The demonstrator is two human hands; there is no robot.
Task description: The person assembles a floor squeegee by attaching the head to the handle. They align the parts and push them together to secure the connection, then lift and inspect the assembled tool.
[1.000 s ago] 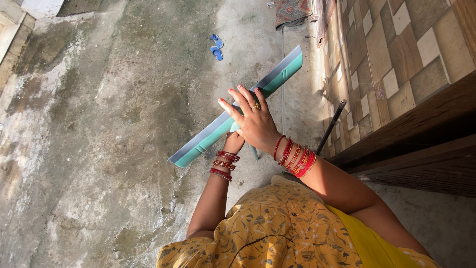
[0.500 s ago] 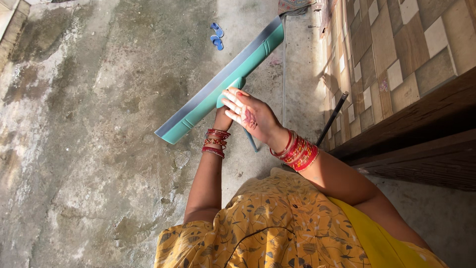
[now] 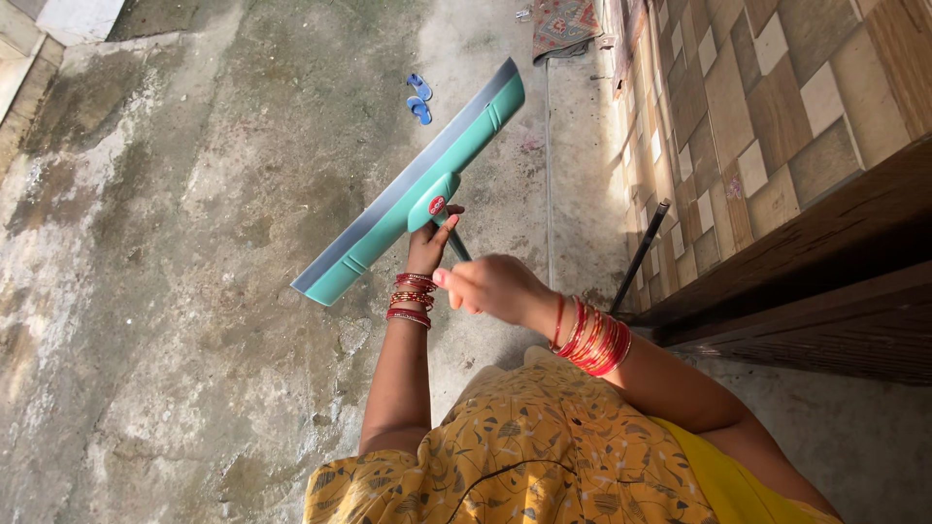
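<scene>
Hands first: the left hand [image 3: 427, 245] is closed around the neck of a teal floor squeegee [image 3: 413, 189], just below the socket where the dark handle meets the head, with the thumb lifted against the socket. The right hand [image 3: 493, 286] hangs beside it toward four o'clock, fingers curled into a loose fist; whether it touches the handle I cannot tell, since the stick is hidden behind the fingers. Red bangles [image 3: 592, 338] stack on the right wrist, and a narrower set of red and gold bangles [image 3: 412, 299] rings the left.

The squeegee's head is held up off the ground, slanting from about seven o'clock up to one o'clock, with a grey rubber strip along its upper-left edge. Below it lies a rough concrete floor [image 3: 175, 291], blotched with darker damp-looking patches.

Toward twelve o'clock from the head, well apart from it, a pair of blue slippers [image 3: 418, 97] lies on the floor. Farther up, near one o'clock, the corner of a patterned mat [image 3: 563, 24] shows. At three o'clock from the hands a thin dark rod [image 3: 643, 254] leans against a tiled wall [image 3: 777, 107] of brown and cream squares, and a dark wooden frame [image 3: 825, 281] runs below the tiles. The person wears a yellow patterned garment [image 3: 524, 456], at six o'clock.
</scene>
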